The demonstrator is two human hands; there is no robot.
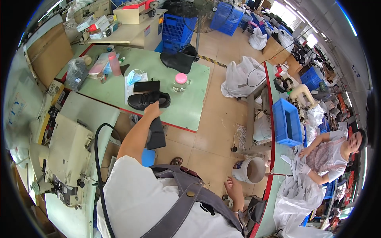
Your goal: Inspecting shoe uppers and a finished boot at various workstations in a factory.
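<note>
A black lace-up shoe (139, 101) lies on the green table, toe to the left. My left hand (153, 110) reaches forward and is closed on the near side of its collar. Right behind the shoe lies a black phone (147, 86), partly over a white sheet, with a blue face mask (134, 77) beside it. My right hand (234, 189) hangs low at my right side, close to a white bucket (249, 170). Its fingers are loosely bent and apart, with nothing seen in them. A dark grey piece (155, 134) shows below the table edge, next to my left forearm.
A black boot (179, 59) and a pink-lidded jar (180, 82) stand on the table (192, 111). A sewing machine (67, 150) occupies the left. At right, a co-worker (326, 156) sits by a blue bin (286, 122) and white strips. A fan (204, 16) stands at the back.
</note>
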